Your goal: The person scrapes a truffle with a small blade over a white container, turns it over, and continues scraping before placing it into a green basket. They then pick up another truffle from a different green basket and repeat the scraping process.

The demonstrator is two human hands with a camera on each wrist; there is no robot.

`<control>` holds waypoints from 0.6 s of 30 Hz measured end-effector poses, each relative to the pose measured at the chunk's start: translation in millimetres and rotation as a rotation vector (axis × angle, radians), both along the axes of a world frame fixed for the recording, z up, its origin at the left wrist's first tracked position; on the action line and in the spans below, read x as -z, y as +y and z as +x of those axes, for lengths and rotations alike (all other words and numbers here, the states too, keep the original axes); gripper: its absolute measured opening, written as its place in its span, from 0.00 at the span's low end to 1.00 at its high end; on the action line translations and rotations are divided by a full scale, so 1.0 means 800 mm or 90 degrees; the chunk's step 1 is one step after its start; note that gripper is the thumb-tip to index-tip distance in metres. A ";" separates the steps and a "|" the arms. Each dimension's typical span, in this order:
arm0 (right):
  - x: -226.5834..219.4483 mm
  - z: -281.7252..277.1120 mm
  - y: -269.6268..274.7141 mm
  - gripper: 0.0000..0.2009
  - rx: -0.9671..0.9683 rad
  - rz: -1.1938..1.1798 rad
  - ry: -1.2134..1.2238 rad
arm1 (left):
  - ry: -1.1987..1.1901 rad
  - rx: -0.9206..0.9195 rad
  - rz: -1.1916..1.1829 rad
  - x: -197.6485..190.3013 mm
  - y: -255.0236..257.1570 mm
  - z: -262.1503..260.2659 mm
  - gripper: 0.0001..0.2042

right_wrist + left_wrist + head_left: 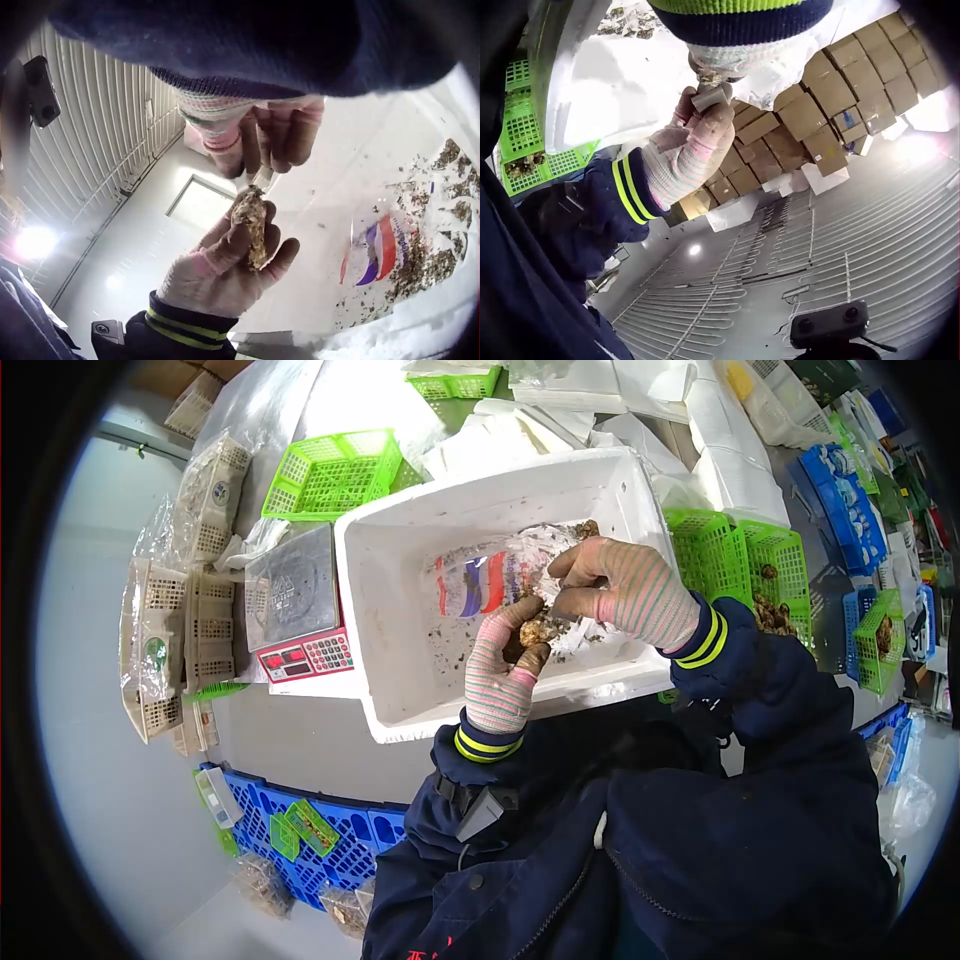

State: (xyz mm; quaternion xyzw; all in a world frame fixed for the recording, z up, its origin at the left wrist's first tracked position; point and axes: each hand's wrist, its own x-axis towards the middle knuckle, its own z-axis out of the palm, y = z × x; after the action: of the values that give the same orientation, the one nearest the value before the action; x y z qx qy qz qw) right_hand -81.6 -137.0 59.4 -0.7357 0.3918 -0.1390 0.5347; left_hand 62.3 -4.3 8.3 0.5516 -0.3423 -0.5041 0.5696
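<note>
In the head view, both gloved hands work over a white foam box (395,640). My left hand (498,678) holds a knobbly brown and cream mushroom (538,631) between thumb and fingers. Its flaky surface shows in the right wrist view, where the mushroom (253,225) stands upright in the left fingers. Just above it, my right hand (638,588) pinches a small flat pale strip (262,178), whose lower end is right at the mushroom's top. The left wrist view shows this strip (709,98) beside the right thumb.
Dark crumbs and a red-and-blue printed patch (480,584) lie on the box floor. A scale (300,605) stands left of the box. Green baskets (335,475) are behind, and a green basket with brown pieces (785,555) is at right. White paper sheets (510,445) lie beyond the box.
</note>
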 end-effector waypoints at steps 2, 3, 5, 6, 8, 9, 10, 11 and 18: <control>0.000 -0.001 -0.001 0.09 -0.027 0.012 0.030 | 0.058 0.001 0.005 -0.002 0.000 0.000 0.23; 0.003 -0.001 -0.001 0.09 -0.038 -0.001 0.015 | 0.088 0.000 0.011 -0.002 0.000 0.000 0.22; 0.004 -0.002 0.000 0.08 -0.048 -0.014 0.000 | 0.108 0.003 0.012 0.001 0.001 0.001 0.22; 0.002 -0.002 0.000 0.09 -0.038 -0.009 -0.011 | 0.126 0.003 0.011 0.002 0.001 0.002 0.22; 0.000 -0.003 0.000 0.09 -0.018 0.004 -0.030 | 0.145 0.006 0.003 0.004 0.001 0.003 0.23; 0.005 -0.005 0.001 0.10 -0.049 -0.033 -0.063 | 0.165 0.011 -0.007 0.005 0.001 0.002 0.23; 0.011 -0.006 0.001 0.10 -0.048 -0.033 -0.063 | 0.165 0.012 -0.006 0.005 0.000 0.002 0.23; 0.017 -0.006 0.000 0.10 -0.044 -0.070 -0.081 | 0.172 0.013 -0.002 0.004 0.000 0.002 0.23; 0.008 -0.004 0.003 0.11 -0.042 -0.106 -0.120 | 0.193 0.023 -0.002 0.004 0.000 0.002 0.24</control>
State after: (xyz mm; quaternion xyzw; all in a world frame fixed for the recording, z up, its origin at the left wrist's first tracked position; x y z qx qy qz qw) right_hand -84.7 -134.6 53.1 -0.7738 0.3027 -0.2215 0.5104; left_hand 64.0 -3.9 4.9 0.4621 -0.2630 -0.5914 0.6063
